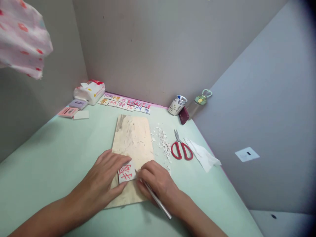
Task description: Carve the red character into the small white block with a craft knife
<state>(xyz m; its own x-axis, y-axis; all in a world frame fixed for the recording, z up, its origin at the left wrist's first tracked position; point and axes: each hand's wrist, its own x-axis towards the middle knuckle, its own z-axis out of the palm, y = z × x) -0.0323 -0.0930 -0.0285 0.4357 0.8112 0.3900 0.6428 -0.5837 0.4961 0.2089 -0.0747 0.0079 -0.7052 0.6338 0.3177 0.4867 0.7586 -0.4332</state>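
Note:
A small white block point(127, 172) with a red written character lies on a wooden board point(133, 131). My left hand point(106, 179) grips the block, fingers on its far edge and thumb on its near edge. In my right hand point(158, 181) is a slim metal carving knife point(158, 202), held like a pen. Its blade tip is at the block's right edge; whether it touches I cannot tell. White shavings point(164, 141) lie in a heap right of the board, and a few scraps are scattered on the board.
Red-handled scissors point(182, 149) and a crumpled tissue point(204, 156) lie at the right. At the back stand a tissue pack point(92, 92), rows of lettered tiles point(125, 104), a can point(176, 107) and a bottle point(196, 107). Small blocks point(67, 112) sit at the left.

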